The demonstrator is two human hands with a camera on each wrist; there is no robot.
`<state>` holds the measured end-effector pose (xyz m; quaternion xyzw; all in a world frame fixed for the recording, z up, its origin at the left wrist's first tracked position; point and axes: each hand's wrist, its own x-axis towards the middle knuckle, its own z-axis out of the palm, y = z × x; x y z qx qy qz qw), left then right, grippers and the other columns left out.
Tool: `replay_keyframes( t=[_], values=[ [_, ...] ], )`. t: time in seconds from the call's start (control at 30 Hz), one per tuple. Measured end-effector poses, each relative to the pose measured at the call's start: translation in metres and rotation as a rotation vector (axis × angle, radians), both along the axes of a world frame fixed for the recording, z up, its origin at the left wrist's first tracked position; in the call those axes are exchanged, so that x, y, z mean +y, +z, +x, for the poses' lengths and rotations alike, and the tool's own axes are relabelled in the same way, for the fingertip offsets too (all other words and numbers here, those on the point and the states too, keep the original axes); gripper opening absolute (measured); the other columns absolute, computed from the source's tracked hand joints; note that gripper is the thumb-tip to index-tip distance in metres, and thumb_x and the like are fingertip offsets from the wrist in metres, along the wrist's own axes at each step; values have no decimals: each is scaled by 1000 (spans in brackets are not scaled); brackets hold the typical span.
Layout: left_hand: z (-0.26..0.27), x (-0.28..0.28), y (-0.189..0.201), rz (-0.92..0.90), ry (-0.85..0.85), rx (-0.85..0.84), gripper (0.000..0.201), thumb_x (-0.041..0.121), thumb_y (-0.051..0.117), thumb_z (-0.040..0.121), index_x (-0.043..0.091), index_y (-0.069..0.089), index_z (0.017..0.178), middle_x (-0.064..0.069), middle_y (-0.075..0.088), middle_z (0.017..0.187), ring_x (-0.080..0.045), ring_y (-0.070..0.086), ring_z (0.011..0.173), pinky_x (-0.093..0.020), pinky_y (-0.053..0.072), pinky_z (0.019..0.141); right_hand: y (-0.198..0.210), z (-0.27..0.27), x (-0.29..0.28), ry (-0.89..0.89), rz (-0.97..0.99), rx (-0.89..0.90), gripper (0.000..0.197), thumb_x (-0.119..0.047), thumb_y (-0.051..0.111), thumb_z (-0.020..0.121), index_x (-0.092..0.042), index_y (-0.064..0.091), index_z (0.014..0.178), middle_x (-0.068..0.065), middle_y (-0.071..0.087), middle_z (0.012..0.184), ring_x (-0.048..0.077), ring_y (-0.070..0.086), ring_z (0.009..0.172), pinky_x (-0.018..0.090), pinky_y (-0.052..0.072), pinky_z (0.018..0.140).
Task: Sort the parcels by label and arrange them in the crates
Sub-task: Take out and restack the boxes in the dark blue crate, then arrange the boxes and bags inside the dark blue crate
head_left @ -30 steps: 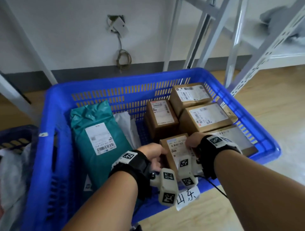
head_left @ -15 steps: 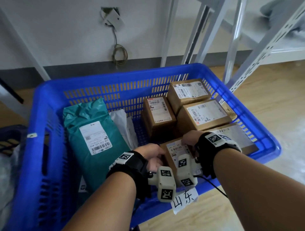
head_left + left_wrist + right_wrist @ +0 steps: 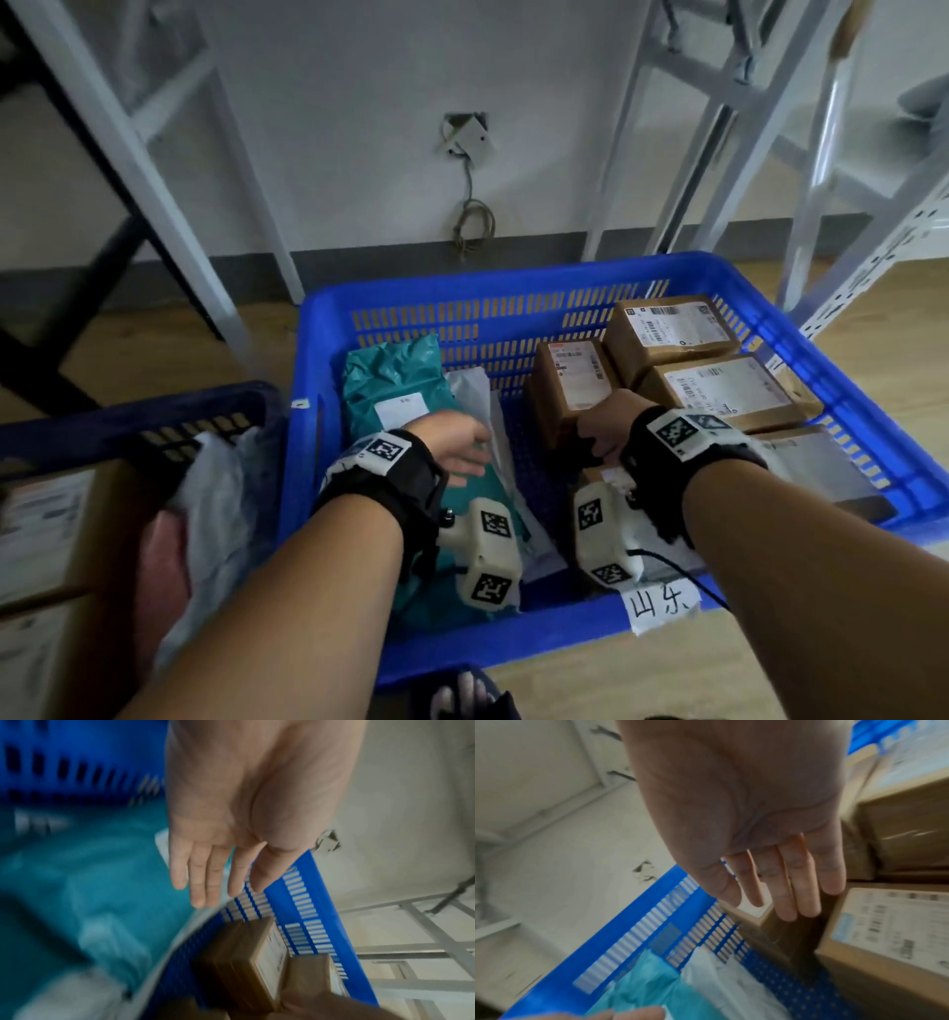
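Observation:
A blue crate [image 3: 513,272] with a handwritten paper tag [image 3: 662,606] on its near rim holds a teal mailer [image 3: 390,375], a white mailer [image 3: 472,390] and several brown cardboard boxes [image 3: 729,390]. My left hand [image 3: 457,447] hovers open over the teal mailer [image 3: 77,882], fingers straight [image 3: 200,882] and holding nothing. My right hand [image 3: 595,431] is open above the near boxes, its straight fingers [image 3: 805,892] pointing into the gap beside a labelled box [image 3: 885,933]. The box under my right wrist is mostly hidden in the head view.
A darker blue crate [image 3: 128,416] at the left holds a grey bag [image 3: 221,493] and a cardboard box [image 3: 46,524]. White metal shelf legs [image 3: 719,180] stand behind and to the right. A wall with a dangling cable [image 3: 472,221] is beyond. A foot [image 3: 462,694] shows below.
Both hands have let go of the small box at the crate's near side. The left hand moved left over the teal mailer, and the right hand rose. The view lifted toward the wall.

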<state>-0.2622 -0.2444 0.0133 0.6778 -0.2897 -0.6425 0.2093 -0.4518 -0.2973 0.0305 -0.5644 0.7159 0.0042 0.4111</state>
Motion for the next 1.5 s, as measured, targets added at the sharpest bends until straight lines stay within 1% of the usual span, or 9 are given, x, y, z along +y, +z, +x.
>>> replay_keyframes(
  t=[0.17, 0.27, 0.5, 0.6, 0.83, 0.97, 1.2, 1.3, 1.5],
  values=[
    [56, 30, 41, -179, 33, -256, 8, 13, 49, 97, 15, 55, 92, -4, 62, 89, -22, 68, 86, -23, 43, 61, 19, 80, 9, 323, -228, 187, 33, -24, 55, 89, -5, 62, 115, 16, 62, 118, 30, 60, 107, 31, 45, 80],
    [97, 48, 59, -300, 46, -418, 19, 7, 52, 93, 4, 66, 106, -17, 68, 105, -30, 66, 107, -28, 53, 71, 33, 133, 23, 505, -325, 237, 21, -28, 51, 87, -9, 55, 79, 17, 63, 102, 29, 59, 87, 30, 41, 70],
    [197, 115, 84, -365, 182, -737, 18, 14, 60, 84, 9, 74, 94, -10, 72, 97, -29, 66, 95, -39, 52, 90, 61, 249, 71, 741, -501, 174, 22, -29, 54, 85, -11, 65, 91, 15, 66, 108, 33, 63, 101, 32, 46, 74],
    [237, 144, 73, -308, 231, -813, 18, 16, 58, 89, 6, 73, 90, -8, 72, 98, -26, 66, 97, -39, 52, 88, 65, 294, 94, 819, -500, 114, 20, -24, 50, 85, -10, 55, 71, 14, 63, 90, 30, 59, 81, 30, 40, 66],
    [339, 209, 43, -78, 238, -860, 24, 17, 53, 96, -2, 67, 100, -15, 67, 106, -31, 62, 105, -41, 48, 94, 57, 383, 139, 1035, -524, 4, 29, -22, 45, 93, -9, 69, 102, 10, 67, 109, 28, 63, 99, 33, 52, 83],
    [401, 236, 18, 76, 187, -918, 23, 19, 49, 95, 12, 61, 77, -7, 61, 90, -25, 58, 92, -31, 42, 74, 30, 421, 148, 1076, -433, -55, 26, -13, 45, 88, -9, 60, 67, 15, 69, 85, 32, 67, 82, 31, 43, 59],
    [458, 229, -15, 195, 96, -948, 6, 15, 53, 95, 11, 56, 99, -17, 49, 102, -32, 49, 89, -37, 39, 90, -9, 460, 148, 991, -365, -175, 20, -25, 53, 92, -17, 70, 95, 1, 70, 99, 19, 65, 82, 29, 53, 69],
    [468, 210, -41, 169, -17, -937, 42, 9, 63, 84, 13, 55, 124, -8, 56, 125, -30, 56, 112, -41, 48, 97, -28, 474, 145, 969, -322, -223, 16, -25, 56, 92, -22, 67, 102, -1, 66, 106, 13, 57, 73, 23, 43, 58],
    [509, 182, -116, 180, -166, -943, 16, 36, 68, 70, 36, 58, 83, 4, 68, 96, -17, 64, 74, -36, 57, 72, -53, 488, 134, 989, -294, -251, 19, -19, 56, 92, -19, 68, 107, -3, 67, 106, 1, 49, 62, 17, 37, 54]
  ],
)
